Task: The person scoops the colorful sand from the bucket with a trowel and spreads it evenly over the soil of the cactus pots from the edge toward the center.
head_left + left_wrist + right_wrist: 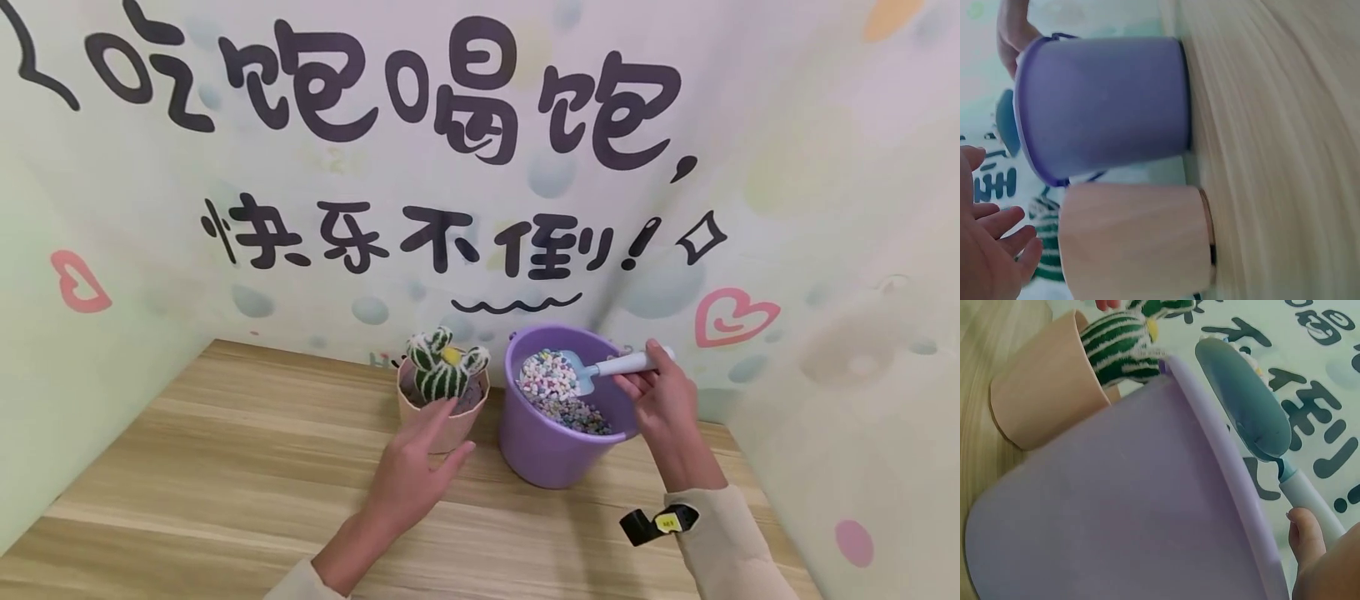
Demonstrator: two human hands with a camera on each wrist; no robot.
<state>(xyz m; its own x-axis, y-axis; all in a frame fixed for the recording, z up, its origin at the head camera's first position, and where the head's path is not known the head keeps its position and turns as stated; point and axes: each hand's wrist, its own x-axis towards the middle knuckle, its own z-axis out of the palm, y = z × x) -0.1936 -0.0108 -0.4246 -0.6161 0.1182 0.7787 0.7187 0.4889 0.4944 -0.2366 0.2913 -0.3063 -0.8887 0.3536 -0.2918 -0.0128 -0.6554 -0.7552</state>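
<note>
My right hand (pixel 666 398) grips the white handle of a small blue trowel (pixel 587 372). A heap of colourful pebbles (pixel 550 373) fills its scoop, held over the mouth of a purple bucket (pixel 551 454). More pebbles (pixel 573 412) lie inside the bucket. In the right wrist view the trowel's underside (pixel 1244 394) shows above the bucket rim. My left hand (pixel 412 471) is in front of a peach pot (pixel 453 433), fingers loosely extended, holding nothing. A knitted green cactus (pixel 441 379) with white stripes and a yellow top stands in the pot, on grey filling.
Bucket and pot stand side by side on a wood-grain table (pixel 247 467), near its back edge. Behind them hangs a printed cloth (pixel 360 175) with large dark characters. A black strap device (pixel 660 523) sits on the right sleeve.
</note>
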